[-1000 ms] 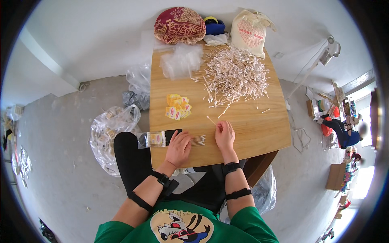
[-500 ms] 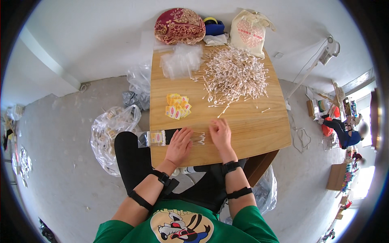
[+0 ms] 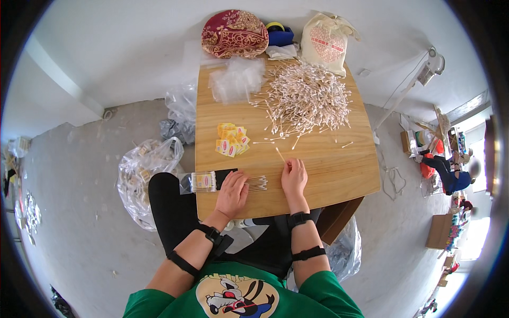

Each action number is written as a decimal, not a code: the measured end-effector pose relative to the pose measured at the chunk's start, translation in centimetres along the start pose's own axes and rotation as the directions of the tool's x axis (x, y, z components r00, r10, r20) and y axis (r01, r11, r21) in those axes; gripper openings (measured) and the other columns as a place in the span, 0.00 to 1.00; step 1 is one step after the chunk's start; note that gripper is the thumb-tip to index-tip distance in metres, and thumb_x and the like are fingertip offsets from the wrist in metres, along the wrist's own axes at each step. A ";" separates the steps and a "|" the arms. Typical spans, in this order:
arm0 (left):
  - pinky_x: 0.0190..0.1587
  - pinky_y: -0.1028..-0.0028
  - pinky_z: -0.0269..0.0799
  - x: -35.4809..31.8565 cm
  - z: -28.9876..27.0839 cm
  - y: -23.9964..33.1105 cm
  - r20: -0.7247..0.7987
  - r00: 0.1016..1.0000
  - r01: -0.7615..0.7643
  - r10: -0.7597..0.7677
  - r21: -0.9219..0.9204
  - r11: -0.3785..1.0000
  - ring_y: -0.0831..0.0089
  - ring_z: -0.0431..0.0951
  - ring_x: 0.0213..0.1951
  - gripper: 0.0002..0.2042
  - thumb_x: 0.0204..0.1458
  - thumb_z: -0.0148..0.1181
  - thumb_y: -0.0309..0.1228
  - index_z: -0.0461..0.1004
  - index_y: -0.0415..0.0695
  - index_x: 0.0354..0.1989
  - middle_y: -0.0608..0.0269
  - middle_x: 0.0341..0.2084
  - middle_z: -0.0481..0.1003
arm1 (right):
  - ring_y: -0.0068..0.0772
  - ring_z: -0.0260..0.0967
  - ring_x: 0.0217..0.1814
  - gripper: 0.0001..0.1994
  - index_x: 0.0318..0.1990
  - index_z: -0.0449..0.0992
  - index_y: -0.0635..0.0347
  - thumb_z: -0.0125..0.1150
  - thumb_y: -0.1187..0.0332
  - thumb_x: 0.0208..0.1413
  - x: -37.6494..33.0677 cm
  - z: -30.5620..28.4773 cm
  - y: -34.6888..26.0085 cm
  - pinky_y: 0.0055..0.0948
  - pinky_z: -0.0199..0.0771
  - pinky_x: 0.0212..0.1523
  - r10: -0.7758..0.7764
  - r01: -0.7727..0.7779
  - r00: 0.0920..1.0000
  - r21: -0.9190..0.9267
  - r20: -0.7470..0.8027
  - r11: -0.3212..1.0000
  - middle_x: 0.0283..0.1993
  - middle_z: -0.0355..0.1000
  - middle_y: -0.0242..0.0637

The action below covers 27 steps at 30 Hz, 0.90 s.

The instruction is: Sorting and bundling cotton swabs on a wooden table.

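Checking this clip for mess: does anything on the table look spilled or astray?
A few cotton swabs lie loose, apart from the big swab pile. The small clear packet under the left hand hangs over the table's left edge. Nothing looks damaged.

On the rectangular wooden table [image 3: 339, 175], the heap of white-tipped cotton swabs [image 3: 307, 98] lies at one o'clock, the crumpled clear plastic bags [image 3: 237, 79] at eleven, the small yellow packets [image 3: 231, 140] at nine.

A single head-worn fisheye view looks steeply down onto the wooden table [image 3: 328, 175].
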State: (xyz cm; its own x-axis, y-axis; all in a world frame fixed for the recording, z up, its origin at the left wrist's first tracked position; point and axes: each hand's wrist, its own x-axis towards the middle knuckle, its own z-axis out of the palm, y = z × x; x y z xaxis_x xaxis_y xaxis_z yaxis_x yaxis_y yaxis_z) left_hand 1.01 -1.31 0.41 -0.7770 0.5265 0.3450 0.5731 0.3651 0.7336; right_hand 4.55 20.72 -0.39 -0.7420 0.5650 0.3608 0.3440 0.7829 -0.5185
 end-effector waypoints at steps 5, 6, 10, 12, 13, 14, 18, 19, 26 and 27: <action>0.65 0.56 0.60 0.2 -0.2 0.2 0.013 1.000 0.002 -0.001 -0.010 1.000 0.51 0.69 0.58 0.15 0.55 0.55 0.25 0.71 0.39 0.51 0.49 0.50 0.72 | 0.50 0.72 0.37 0.03 0.33 0.75 0.58 0.60 0.75 0.50 -2.3 -1.3 -1.6 0.41 0.73 0.37 -0.111 0.091 0.985 0.150 0.130 0.984 0.32 0.73 0.41; 0.66 0.56 0.59 0.3 -0.2 0.2 0.004 1.000 -0.014 0.014 0.002 1.000 0.52 0.68 0.59 0.16 0.55 0.55 0.26 0.70 0.39 0.52 0.49 0.51 0.72 | 0.49 0.73 0.37 0.04 0.33 0.77 0.58 0.61 0.75 0.50 -2.4 -1.7 -1.9 0.40 0.73 0.38 -0.158 0.123 0.970 0.189 0.184 0.974 0.32 0.73 0.41; 0.66 0.57 0.58 0.3 -0.1 0.1 0.036 0.997 -0.066 0.062 0.098 0.993 0.53 0.66 0.61 0.18 0.55 0.56 0.27 0.70 0.39 0.54 0.51 0.54 0.71 | 0.48 0.73 0.37 0.04 0.34 0.77 0.57 0.63 0.73 0.50 -1.5 -1.8 -2.7 0.39 0.73 0.38 -0.227 0.098 0.898 0.333 0.376 0.938 0.32 0.73 0.41; 0.66 0.57 0.58 0.2 0.0 0.1 0.052 0.997 -0.056 0.051 0.109 0.992 0.53 0.67 0.61 0.17 0.55 0.56 0.27 0.70 0.39 0.54 0.51 0.53 0.71 | 0.47 0.73 0.39 0.07 0.37 0.77 0.54 0.64 0.71 0.50 0.4 -1.0 -2.9 0.39 0.74 0.39 -0.057 -0.029 0.957 0.290 0.284 0.957 0.35 0.73 0.39; 0.66 0.57 0.58 0.1 0.0 0.1 0.067 0.997 -0.046 0.038 0.119 0.992 0.53 0.67 0.61 0.17 0.55 0.56 0.27 0.70 0.39 0.54 0.51 0.52 0.72 | 0.47 0.73 0.39 0.07 0.37 0.77 0.54 0.64 0.71 0.50 1.3 -0.3 -2.7 0.39 0.74 0.39 -0.055 -0.031 0.958 0.293 0.281 0.956 0.35 0.73 0.39; 0.66 0.57 0.58 0.1 0.2 0.1 0.072 0.997 -0.051 0.043 0.120 0.991 0.53 0.67 0.61 0.17 0.55 0.56 0.27 0.70 0.39 0.54 0.51 0.52 0.72 | 0.46 0.73 0.39 0.08 0.39 0.77 0.53 0.64 0.70 0.51 2.2 0.5 -2.2 0.39 0.74 0.39 -0.058 0.009 0.978 0.231 0.203 0.973 0.36 0.73 0.38; 0.64 0.56 0.61 -0.1 0.5 -0.3 0.009 1.000 -0.030 0.030 0.069 0.997 0.52 0.69 0.56 0.15 0.55 0.56 0.27 0.71 0.39 0.51 0.50 0.48 0.72 | 0.45 0.73 0.42 0.09 0.41 0.76 0.50 0.64 0.69 0.51 4.1 2.0 -2.5 0.39 0.74 0.40 -0.149 0.136 0.977 0.094 0.151 0.986 0.39 0.72 0.36; 0.64 0.56 0.62 -0.1 0.6 -0.4 -0.007 1.000 -0.030 0.031 0.056 0.998 0.52 0.70 0.55 0.14 0.55 0.56 0.27 0.71 0.38 0.49 0.49 0.46 0.73 | 0.45 0.73 0.42 0.09 0.41 0.76 0.50 0.64 0.69 0.51 4.2 2.2 -2.6 0.39 0.74 0.40 -0.149 0.136 0.978 0.096 0.149 0.986 0.39 0.72 0.36; 0.62 0.57 0.64 -0.2 0.6 -0.5 -0.042 0.998 -0.037 0.039 0.047 0.998 0.50 0.71 0.52 0.12 0.54 0.57 0.25 0.71 0.37 0.47 0.48 0.45 0.73 | 0.47 0.71 0.39 0.04 0.33 0.74 0.56 0.62 0.69 0.53 2.5 0.8 -1.3 0.41 0.72 0.38 -0.082 0.081 0.988 0.013 0.134 0.997 0.36 0.71 0.38; 0.62 0.57 0.64 -0.1 0.5 -0.4 -0.043 0.999 -0.023 0.025 0.029 0.999 0.50 0.71 0.52 0.12 0.54 0.57 0.25 0.71 0.37 0.47 0.48 0.45 0.73 | 0.48 0.71 0.39 0.04 0.32 0.74 0.56 0.62 0.69 0.53 1.8 0.4 -1.1 0.41 0.72 0.38 -0.047 0.048 0.990 -0.008 0.133 0.999 0.36 0.71 0.39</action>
State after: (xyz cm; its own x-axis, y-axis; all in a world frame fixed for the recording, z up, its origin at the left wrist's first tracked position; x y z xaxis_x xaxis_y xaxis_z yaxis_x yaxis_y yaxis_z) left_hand 1.05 -1.11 -0.22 -0.7732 0.5017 0.3878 0.5984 0.3748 0.7082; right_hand 2.62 20.82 0.54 -0.8271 0.4883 0.2784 0.3126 0.8112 -0.4942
